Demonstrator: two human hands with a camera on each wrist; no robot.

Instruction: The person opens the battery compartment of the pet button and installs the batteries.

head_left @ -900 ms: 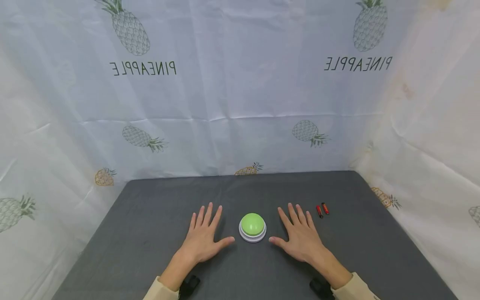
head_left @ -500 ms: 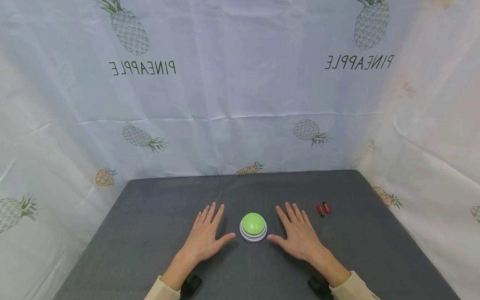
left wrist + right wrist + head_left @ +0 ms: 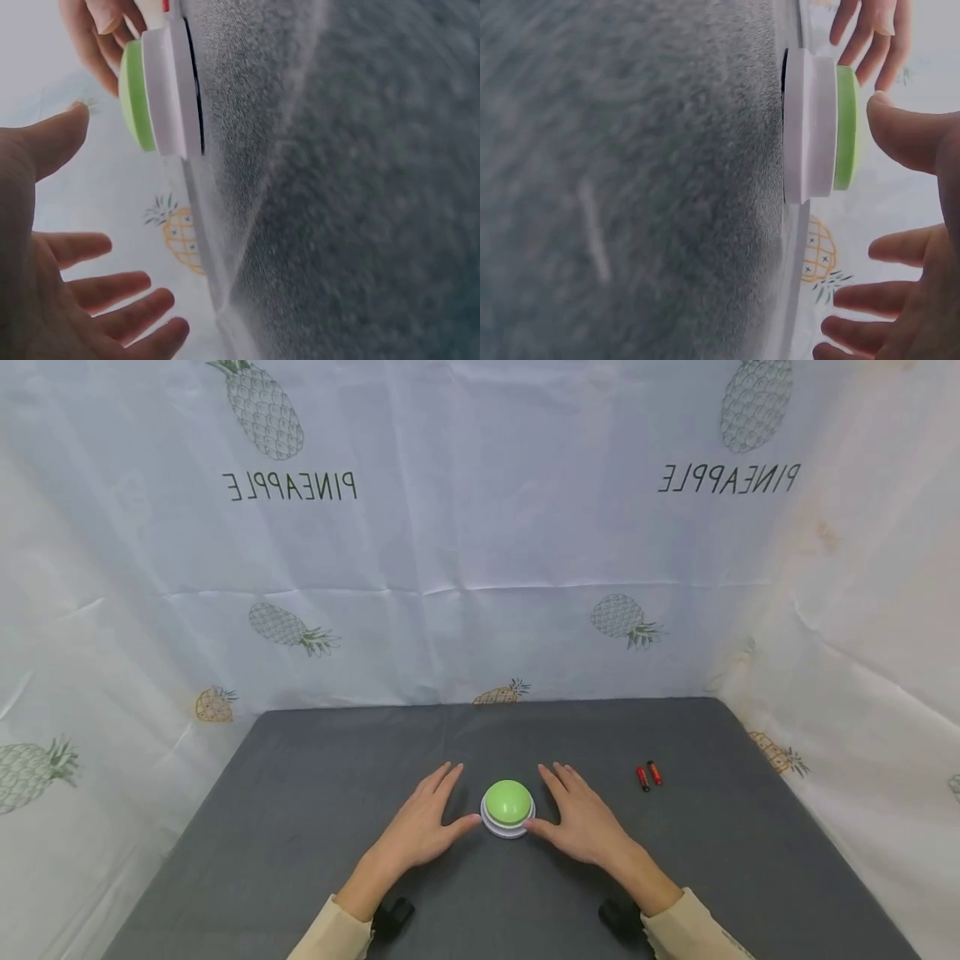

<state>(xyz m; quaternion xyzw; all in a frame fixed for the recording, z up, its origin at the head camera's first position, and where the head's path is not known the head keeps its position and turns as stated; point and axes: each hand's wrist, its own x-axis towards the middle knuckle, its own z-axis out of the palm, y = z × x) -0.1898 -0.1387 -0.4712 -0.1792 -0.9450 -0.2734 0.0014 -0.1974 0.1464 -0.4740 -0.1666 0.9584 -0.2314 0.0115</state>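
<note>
A round push button with a green dome [image 3: 507, 802] and a white base [image 3: 506, 832] sits on the grey table between the two hands. On its left, my left hand [image 3: 422, 821] has fingers spread and relaxed, its thumb tip right by the base. My right hand [image 3: 587, 822] mirrors it on the other side, the thumb tip overlapping the base's edge in the head view. Both hands hold nothing. In the left wrist view the button [image 3: 161, 94] stands beyond the left thumb, with the right hand's fingers behind it. The right wrist view shows the button [image 3: 817, 127] past the right thumb.
Two small red and black batteries [image 3: 649, 775] lie on the table to the right of the right hand. The grey tabletop [image 3: 315, 793] ends at a white pineapple-print curtain [image 3: 450, 543] that hangs behind and along both sides.
Both hands have drawn inward toward the button, and their fingers have come closer together. The button and the batteries lie where they were; the head view has tilted slightly.
</note>
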